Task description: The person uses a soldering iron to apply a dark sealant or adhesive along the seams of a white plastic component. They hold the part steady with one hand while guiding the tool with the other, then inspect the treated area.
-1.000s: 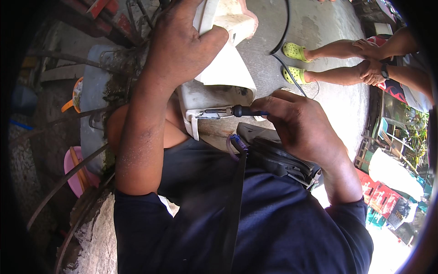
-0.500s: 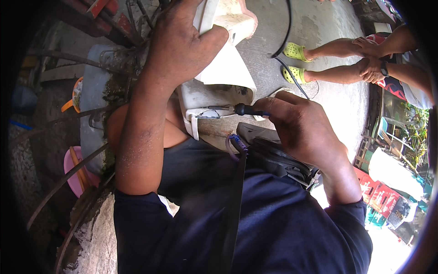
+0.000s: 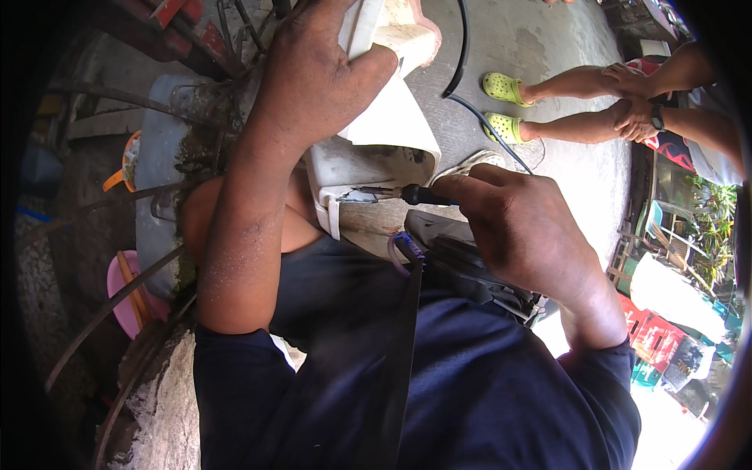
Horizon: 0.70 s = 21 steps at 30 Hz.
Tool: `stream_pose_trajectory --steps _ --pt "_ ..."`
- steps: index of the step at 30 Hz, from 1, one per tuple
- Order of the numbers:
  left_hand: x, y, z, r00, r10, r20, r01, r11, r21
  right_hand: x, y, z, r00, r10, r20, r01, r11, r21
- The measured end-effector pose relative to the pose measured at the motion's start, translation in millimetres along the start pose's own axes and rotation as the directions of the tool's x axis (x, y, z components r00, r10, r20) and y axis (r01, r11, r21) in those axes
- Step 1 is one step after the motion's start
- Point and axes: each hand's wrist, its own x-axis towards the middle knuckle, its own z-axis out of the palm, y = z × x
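Observation:
My left hand [image 3: 325,78] is wrapped around the upper part of a white plastic shell [image 3: 401,117], thumb on the near side; its other fingertips are partly hidden. My right hand [image 3: 521,223] is closed around the dark handle of a soldering iron [image 3: 419,195]. The iron points left, and its metal tip meets the shell's lower edge, where a ragged, dark-marked strip shows. From the top of the view, a black cord [image 3: 464,74] curves down toward my right hand.
Another person's legs [image 3: 568,129] in green clogs [image 3: 505,88] are at the upper right. Curved metal bars [image 3: 117,298] and a greyish container [image 3: 160,258] lie at left, near a pink basin [image 3: 129,313]. A dark bag [image 3: 462,254] rests below my right hand. Red crates [image 3: 654,337] stand at far right.
The soldering iron and my right hand have shifted slightly, the tip staying along the shell's lower edge. The black cord has swung left. My left hand has barely moved.

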Motion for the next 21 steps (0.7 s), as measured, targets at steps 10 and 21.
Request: stream_pose_trajectory --steps 10,21 --pt "1 2 -2 0.999 -0.018 0.029 0.019 1.0 -0.012 7 2 -2 0.997 -0.06 0.051 0.062 0.997 -0.047" --pt "2 -2 0 0.998 0.056 -0.017 -0.056 0.998 -0.027 11 1 -3 0.99 -0.14 -0.003 0.14 0.99 -0.035"
